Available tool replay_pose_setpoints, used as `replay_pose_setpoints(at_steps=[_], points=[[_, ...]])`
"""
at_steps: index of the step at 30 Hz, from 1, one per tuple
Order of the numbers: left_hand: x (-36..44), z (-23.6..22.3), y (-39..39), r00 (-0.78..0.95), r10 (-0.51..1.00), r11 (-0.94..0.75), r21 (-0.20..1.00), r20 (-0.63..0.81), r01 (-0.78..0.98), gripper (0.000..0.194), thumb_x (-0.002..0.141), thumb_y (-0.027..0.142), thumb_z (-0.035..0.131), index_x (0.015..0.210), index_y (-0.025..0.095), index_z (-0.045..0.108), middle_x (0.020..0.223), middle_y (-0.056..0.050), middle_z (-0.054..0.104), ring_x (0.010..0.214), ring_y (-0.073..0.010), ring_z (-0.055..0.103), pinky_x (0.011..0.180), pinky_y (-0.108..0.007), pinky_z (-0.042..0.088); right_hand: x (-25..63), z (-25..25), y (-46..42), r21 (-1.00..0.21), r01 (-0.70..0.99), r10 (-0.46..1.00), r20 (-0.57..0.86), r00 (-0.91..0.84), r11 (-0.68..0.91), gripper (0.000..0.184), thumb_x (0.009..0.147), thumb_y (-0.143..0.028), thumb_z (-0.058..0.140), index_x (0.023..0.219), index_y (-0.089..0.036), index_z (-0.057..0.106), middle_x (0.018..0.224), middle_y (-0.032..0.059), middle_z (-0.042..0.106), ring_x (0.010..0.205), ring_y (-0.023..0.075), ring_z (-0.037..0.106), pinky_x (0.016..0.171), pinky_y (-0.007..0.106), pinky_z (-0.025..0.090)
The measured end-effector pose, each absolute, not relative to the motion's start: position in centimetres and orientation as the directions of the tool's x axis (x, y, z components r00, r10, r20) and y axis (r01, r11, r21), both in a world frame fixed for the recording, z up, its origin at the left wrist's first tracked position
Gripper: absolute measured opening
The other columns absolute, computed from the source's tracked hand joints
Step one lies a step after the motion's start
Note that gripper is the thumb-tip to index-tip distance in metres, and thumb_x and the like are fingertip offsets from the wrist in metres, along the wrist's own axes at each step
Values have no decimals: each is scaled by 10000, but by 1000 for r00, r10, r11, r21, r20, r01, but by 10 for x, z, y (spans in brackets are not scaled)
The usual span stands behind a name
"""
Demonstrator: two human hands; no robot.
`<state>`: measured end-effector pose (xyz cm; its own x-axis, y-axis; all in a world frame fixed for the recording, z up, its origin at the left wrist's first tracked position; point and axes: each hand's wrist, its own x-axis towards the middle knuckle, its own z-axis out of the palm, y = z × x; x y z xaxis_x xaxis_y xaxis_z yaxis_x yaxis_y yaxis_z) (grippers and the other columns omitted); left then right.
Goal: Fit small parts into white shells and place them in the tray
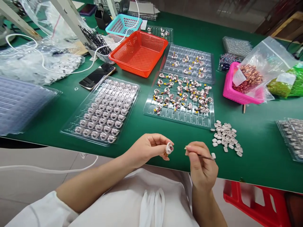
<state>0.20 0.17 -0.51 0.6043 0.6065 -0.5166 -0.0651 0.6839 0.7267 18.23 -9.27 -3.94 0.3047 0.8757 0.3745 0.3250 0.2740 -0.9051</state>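
Note:
My left hand (153,146) pinches a small white earbud shell (169,148) between thumb and fingers, with reddish parts showing in its open side and a gold-coloured bit below it. To its right, my right hand (202,162) is closed around thin dark tweezers (205,157), whose rear end sticks out past the fingers. Whether a small part sits at the right fingertips I cannot make out. The two hands are a short gap apart over the table's front edge. Beside the right hand lies a loose pile of small white caps (226,135).
A clear tray (175,116) holds several wired earbud pieces; another tray (132,108) holds rows of rounded shells. Behind stand a red basket (139,60), a blue basket (113,28) and a phone (97,76). At right are a pink basket (229,91) and a red stool (258,198).

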Motion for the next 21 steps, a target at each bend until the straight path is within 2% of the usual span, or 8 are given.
replay_pose_setpoints(at_steps=[3, 6, 9, 12, 16, 21], points=[[2, -3, 1, 575, 632, 665, 745, -520, -56, 206, 703, 237, 869, 854, 129, 780, 703, 6, 739, 600, -106, 698, 650, -213, 571, 187, -47, -94, -924, 325, 869, 320, 377, 200, 280, 1034, -222, 431, 1008, -241, 709, 1038, 88, 644, 926, 215, 646, 710, 354, 544], [3, -3, 0, 544, 680, 619, 782, -492, -66, 188, 697, 211, 860, 844, 127, 777, 678, 6, 734, 627, -103, 686, 668, -208, 569, 196, -54, -95, -838, 537, 909, 293, 298, 95, 239, 1016, -272, 499, 1076, -251, 730, 1174, 103, 604, 1112, 257, 608, 841, 402, 548], [3, -2, 1, 509, 731, 568, 819, -454, -85, 176, 692, 189, 846, 840, 125, 776, 697, -3, 743, 651, -101, 673, 682, -205, 570, 206, -54, -98, -727, 686, 941, 250, 226, 28, 215, 990, -298, 566, 1099, -260, 748, 1093, 86, 572, 978, 226, 622, 739, 348, 551], [3, -2, 1, 476, 766, 530, 844, -433, -85, 175, 689, 177, 828, 847, 124, 775, 722, -10, 747, 654, -106, 669, 673, -211, 575, 211, -48, -101, -708, 706, 929, 283, 238, 34, 224, 994, -273, 569, 1135, -272, 742, 1015, 60, 561, 857, 186, 609, 650, 301, 522], [1, -4, -2, 458, 791, 479, 876, -405, -53, 168, 718, 181, 782, 878, 130, 777, 728, -12, 735, 650, -116, 658, 658, -224, 568, 205, -37, -106, -801, 591, 903, 321, 285, 98, 256, 1011, -298, 548, 1187, -313, 734, 1026, 55, 540, 861, 184, 581, 627, 298, 493], [-1, -8, -6, 445, 832, 350, 936, -331, 41, 165, 760, 198, 731, 901, 128, 780, 740, -31, 740, 666, -129, 663, 658, -228, 549, 188, -29, -110, -943, 216, 883, 315, 349, 252, 274, 1032, -284, 512, 1193, -288, 734, 978, 62, 594, 774, 173, 598, 588, 317, 516]])
